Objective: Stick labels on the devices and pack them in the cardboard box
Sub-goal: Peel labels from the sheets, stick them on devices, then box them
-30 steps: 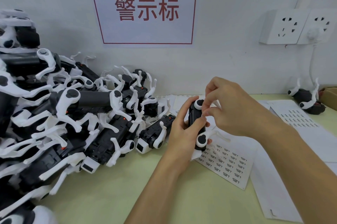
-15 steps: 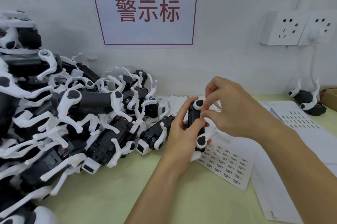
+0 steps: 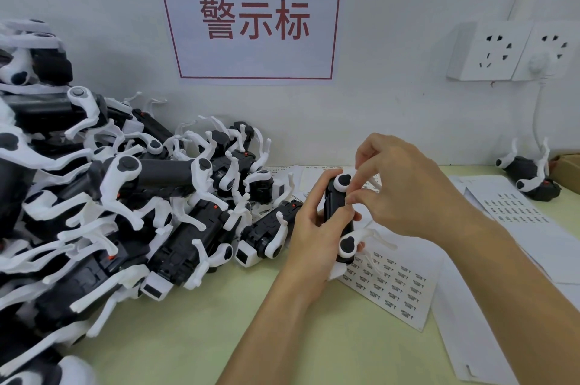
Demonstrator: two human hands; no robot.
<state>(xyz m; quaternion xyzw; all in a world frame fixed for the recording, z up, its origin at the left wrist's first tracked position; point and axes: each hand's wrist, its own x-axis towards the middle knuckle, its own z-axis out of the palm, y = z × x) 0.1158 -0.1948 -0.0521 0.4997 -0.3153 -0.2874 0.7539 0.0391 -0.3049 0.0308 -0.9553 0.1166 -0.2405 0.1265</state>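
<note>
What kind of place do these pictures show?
Probably a small assembly or packing workstation: a large pile of identical black-and-white devices lies on the green table, with printed label sheets and a red-framed sign on the wall.

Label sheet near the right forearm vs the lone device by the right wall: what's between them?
Head view: between the label sheet and the lone device come the right hand and forearm, then another printed sheet flat on the table.

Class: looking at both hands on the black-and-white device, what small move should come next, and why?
Probably press the label flat: the right hand pinches at the device the left hand grips, fingertips against its body. The label itself is too small to see.
</note>
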